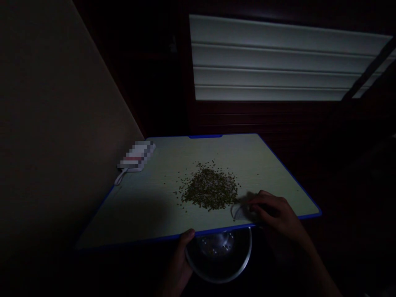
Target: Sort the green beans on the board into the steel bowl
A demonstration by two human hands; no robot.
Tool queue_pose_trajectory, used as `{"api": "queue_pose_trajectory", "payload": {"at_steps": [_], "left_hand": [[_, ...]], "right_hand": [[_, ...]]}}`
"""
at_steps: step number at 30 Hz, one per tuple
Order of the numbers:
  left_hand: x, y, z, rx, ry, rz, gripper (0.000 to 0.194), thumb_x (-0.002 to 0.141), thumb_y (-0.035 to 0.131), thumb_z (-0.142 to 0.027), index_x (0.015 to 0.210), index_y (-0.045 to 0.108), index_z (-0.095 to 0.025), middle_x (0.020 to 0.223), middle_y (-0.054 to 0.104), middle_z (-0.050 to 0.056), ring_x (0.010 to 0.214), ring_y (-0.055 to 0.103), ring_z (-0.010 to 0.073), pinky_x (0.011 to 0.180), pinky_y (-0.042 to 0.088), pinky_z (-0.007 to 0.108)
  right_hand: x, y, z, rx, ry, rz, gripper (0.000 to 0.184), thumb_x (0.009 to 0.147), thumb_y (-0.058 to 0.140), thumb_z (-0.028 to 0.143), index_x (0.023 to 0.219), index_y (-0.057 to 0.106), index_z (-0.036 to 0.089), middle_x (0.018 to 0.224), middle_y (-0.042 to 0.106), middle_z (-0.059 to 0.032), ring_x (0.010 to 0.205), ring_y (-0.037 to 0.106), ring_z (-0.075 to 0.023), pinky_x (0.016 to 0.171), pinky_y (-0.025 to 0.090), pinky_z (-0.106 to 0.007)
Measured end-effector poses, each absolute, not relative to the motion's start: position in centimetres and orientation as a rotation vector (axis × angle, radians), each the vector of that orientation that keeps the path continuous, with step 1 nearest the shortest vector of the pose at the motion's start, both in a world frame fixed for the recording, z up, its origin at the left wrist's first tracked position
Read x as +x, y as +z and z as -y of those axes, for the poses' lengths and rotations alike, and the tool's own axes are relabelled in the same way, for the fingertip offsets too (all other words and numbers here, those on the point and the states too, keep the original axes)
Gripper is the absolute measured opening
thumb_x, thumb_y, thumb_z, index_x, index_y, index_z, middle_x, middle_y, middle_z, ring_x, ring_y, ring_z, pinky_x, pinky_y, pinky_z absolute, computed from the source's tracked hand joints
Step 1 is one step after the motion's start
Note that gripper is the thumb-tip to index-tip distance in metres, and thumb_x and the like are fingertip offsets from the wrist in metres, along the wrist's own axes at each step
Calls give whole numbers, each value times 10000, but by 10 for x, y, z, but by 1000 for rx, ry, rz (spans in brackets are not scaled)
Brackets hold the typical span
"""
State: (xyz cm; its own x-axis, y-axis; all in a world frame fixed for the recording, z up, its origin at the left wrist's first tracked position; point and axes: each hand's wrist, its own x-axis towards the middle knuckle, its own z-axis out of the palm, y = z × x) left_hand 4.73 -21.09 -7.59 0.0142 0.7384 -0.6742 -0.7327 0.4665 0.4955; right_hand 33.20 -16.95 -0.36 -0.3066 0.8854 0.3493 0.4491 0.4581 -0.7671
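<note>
A loose pile of small greenish-brown seeds or grains (212,187) lies on the pale tabletop, with stray ones scattered around it. Under the table's near edge, my left hand (182,258) grips the left rim of a shiny metal bowl (220,278), thumb up by the edge. Small bits or bright spots show inside the bowl; the dim light hides which. To the right of the pile, my right hand (276,212) is closed in a pinch at a thin, see-through piece with a curved edge (238,212), low against the tabletop. Its exact kind is unclear.
The small folding-type table (123,218) has a blue rim. A blurred-out white object with a wrist strap (137,156) lies at its far left corner, near a wall (62,103). Behind stands a dark wooden frame with pale slatted panels (266,62). The room is very dim.
</note>
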Motion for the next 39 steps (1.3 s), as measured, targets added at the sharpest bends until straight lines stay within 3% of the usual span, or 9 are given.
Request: {"api": "queue_pose_trajectory", "payload": {"at_steps": [6,11,21,39], "left_hand": [[48,-75,210,14,1159,-1066,99,728,718,-176,818,716,-136,667,770,55,823,748,289,913,540,459],[46,-78,211,31,1167,-1020,178,723,718,-191,890,720,-129,806,797,89,906,736,316,918,538,483],[46,-80,210,-1,1136,-1064,111,735,715,-190,832,719,-136,683,776,58,831,748,296,899,547,460],[49,-75,210,-3,1154,-1042,113,732,700,-159,839,714,-123,844,801,110,933,732,314,930,537,468]], "right_hand": [[329,-2,169,-1123,699,1958,172,925,582,264,1027,715,226,873,680,-55,796,626,-187,692,487,-299],[329,0,169,-1113,701,1996,170,932,581,262,1031,716,231,858,678,-51,793,626,-185,688,481,-296],[331,-4,167,-1039,712,2013,161,929,595,259,1027,720,237,856,693,-53,809,627,-194,693,482,-308],[331,-1,168,-1068,709,2038,171,937,582,269,1024,724,229,852,692,-60,795,624,-194,677,494,-322]]}}
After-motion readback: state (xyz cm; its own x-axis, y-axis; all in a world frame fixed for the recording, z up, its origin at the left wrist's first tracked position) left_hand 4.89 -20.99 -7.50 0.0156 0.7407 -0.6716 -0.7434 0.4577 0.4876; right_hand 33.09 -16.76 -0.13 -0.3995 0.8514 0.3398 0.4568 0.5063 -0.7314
